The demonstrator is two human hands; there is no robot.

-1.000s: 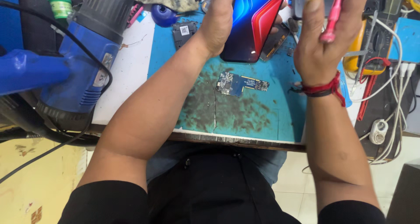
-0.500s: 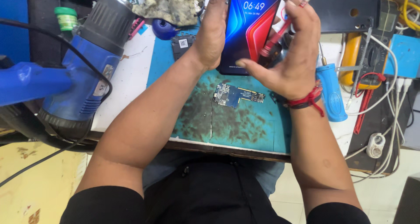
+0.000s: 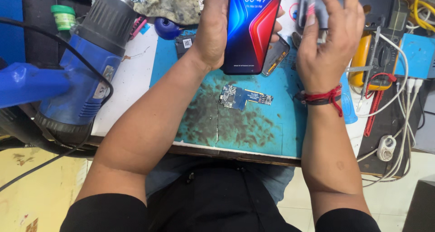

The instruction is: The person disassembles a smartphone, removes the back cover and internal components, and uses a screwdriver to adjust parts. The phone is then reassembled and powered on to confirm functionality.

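My left hand (image 3: 213, 28) grips a smartphone (image 3: 251, 28) upright by its left edge; its screen is lit in blue and red. My right hand (image 3: 331, 42) is raised just right of the phone and does not touch it. It has a red cord (image 3: 324, 97) on the wrist, and a thin pink-red tool (image 3: 311, 9), blurred, is pinched at its fingertips. Below the phone a small blue circuit board (image 3: 244, 97) lies on the stained teal mat (image 3: 272, 132). A dark phone part (image 3: 277, 55) lies partly hidden behind the phone.
A big blue heat gun (image 3: 86, 69) with a black cord lies at the left, a green-capped bottle (image 3: 63, 17) behind it. At the right are a yellow meter (image 3: 362, 64), red and white cables (image 3: 398, 100) and a dark device (image 3: 358, 1). The table's front edge (image 3: 226, 153) is near my lap.
My right hand has come off the phone's right edge and lifted away to the right with the tool. The left hand still holds the lit phone.
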